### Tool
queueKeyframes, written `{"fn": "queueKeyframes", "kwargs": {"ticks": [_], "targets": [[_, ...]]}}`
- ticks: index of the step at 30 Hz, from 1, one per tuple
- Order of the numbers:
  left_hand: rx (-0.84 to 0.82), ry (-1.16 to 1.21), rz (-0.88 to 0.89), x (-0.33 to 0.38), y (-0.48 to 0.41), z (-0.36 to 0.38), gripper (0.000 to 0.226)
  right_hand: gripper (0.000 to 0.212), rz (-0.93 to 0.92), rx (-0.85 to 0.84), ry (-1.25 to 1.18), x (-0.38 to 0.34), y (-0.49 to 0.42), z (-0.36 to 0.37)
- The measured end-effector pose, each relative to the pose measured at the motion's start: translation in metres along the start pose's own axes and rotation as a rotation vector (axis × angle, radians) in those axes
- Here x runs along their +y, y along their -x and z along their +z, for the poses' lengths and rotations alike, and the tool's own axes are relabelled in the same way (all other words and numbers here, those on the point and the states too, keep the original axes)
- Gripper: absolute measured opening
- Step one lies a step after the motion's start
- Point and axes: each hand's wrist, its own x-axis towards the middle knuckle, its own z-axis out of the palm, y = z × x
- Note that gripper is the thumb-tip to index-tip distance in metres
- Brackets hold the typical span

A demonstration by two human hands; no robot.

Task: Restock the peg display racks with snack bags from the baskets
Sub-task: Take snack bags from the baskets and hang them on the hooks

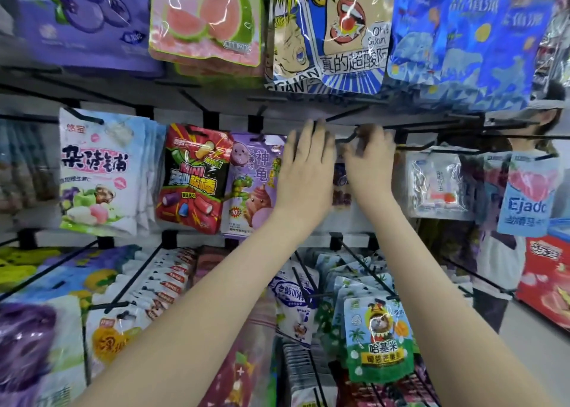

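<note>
Your left forearm (197, 314) and right forearm (447, 298) rise from the bottom edge toward the middle of the frame. Between your two hands a dark snack bag (340, 187) hangs at centre, mostly hidden and blurred, just below a black peg (350, 138). Your left hand (303, 172) is wide, fingers straight and close together, its palm toward the rack, covering the right edge of a purple turtle bag (253, 184). Your right hand (368, 160) sits at the peg's upturned tip with its fingers curled; through the blur you cannot tell whether they pinch the snack bag, the peg or nothing.

Left of the purple turtle bag hangs a red candy bag (192, 175), then a white bag (98, 172) at the front of a stack. Right of your right hand a clear packet (435, 184) hangs on its own peg. In the upper row are a guava bag (206, 18) and a comic-print bag (330, 30). At lower right a cat bag (377, 342) fronts a full peg. At the right edge stands a person in a white top (499, 252).
</note>
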Motion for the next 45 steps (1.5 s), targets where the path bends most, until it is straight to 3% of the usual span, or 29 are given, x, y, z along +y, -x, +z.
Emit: {"fn": "queueKeyframes", "kwargs": {"ticks": [2,5,10,13,16,22,27,30,33,36,41,43,45], "targets": [[-0.016,-0.052,0.017,-0.001,0.009,0.003,0.064,0.043,-0.07,0.061,0.134,0.005,0.011,0.0],[0.019,0.013,-0.011,0.003,0.034,-0.009,0.059,0.04,-0.231,0.113,0.107,0.008,0.054,-0.017],[-0.012,0.26,-0.084,0.038,0.15,-0.048,0.049,0.024,-0.333,-0.209,-0.128,0.019,0.177,-0.065],[-0.214,0.293,-0.195,0.071,0.26,-0.059,0.045,0.02,-0.261,-0.502,-0.24,0.054,0.265,-0.079],[-0.487,0.262,-0.429,0.113,0.385,-0.059,0.049,0.018,-0.119,-0.806,-0.3,0.106,0.367,-0.089],[-0.979,0.205,-0.878,0.21,0.621,-0.076,0.041,0.021,0.225,-1.371,-0.126,0.228,0.584,-0.136],[-1.279,0.092,-1.065,0.267,0.797,-0.085,0.05,0.031,0.275,-1.682,0.053,0.324,0.749,-0.173],[-1.378,0.044,-0.971,0.295,0.899,-0.07,0.065,0.035,0.26,-1.822,0.154,0.379,0.852,-0.181],[-1.461,-0.016,-0.894,0.313,0.995,-0.047,0.081,0.04,0.139,-1.95,0.216,0.429,0.95,-0.175],[-1.426,-0.045,-0.877,0.32,1.076,-0.025,0.055,0.057,0.082,-2.041,0.228,0.467,1.028,-0.152],[-1.309,-0.098,-0.863,0.316,1.157,0.005,0.055,0.1,-0.417,-2.189,0.439,0.515,1.128,-0.096],[-1.281,-0.133,-0.831,0.317,1.166,0.01,0.052,0.099,-0.552,-2.196,0.58,0.528,1.149,-0.082],[-1.289,-0.155,-0.804,0.316,1.168,0.011,0.053,0.081,-0.612,-2.119,0.597,0.533,1.152,-0.069]]}}
